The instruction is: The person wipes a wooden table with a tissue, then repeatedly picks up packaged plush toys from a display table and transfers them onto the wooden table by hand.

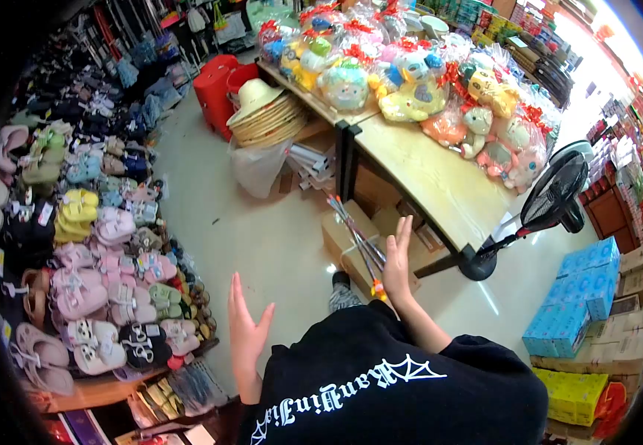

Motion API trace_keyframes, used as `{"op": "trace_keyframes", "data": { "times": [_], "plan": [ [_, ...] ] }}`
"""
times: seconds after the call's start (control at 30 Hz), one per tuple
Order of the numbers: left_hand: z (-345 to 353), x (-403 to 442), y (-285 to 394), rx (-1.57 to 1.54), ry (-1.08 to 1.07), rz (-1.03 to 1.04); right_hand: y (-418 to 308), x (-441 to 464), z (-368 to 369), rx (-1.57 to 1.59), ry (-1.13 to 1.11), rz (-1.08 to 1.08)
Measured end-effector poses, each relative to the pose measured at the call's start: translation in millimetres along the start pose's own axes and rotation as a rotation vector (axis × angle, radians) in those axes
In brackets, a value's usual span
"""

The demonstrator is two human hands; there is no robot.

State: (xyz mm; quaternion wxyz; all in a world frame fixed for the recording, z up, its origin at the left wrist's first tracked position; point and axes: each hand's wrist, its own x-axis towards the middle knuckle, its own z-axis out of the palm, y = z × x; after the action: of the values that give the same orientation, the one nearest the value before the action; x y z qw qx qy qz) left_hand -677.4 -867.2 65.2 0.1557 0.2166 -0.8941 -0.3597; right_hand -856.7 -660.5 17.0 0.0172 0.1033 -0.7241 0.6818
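Head view: left hand (249, 330) flat, right hand (397, 265) near slender straight sticks (361, 241).

Pale, glossy floor (199, 167) — a light wooden table (425, 170) on dark legs (346, 159) — white light (622, 33) glaring at upper right.

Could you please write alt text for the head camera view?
A person's left hand and right hand are raised, open and apart, over a shop floor. Ahead, a table holds wrapped soft toys; shoes fill the left, and a black fan and blue boxes stand at right.
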Motion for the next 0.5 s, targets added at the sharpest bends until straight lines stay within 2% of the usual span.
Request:
{"op": "trace_keyframes", "data": {
  "times": [0.07,0.23,0.3,0.5],
  "plan": [
    [0.9,38.8,8.4,0.041,0.014,0.029,-14.9,35.2,10.4,0.052,-0.007,0.036],
    [18.9,126.9,29.5,0.018,-0.002,0.082,-12.9,127.4,14.9,-0.013,0.043,-0.113],
    [31.4,155.1,30.9,0.045,-0.032,0.092,-5.7,154.5,8.9,-0.039,-0.007,-0.054],
    [80.3,242.7,44.1,-0.030,-0.218,0.215,32.2,196.6,-30.4,-0.074,0.088,-0.070]
  ]
}}
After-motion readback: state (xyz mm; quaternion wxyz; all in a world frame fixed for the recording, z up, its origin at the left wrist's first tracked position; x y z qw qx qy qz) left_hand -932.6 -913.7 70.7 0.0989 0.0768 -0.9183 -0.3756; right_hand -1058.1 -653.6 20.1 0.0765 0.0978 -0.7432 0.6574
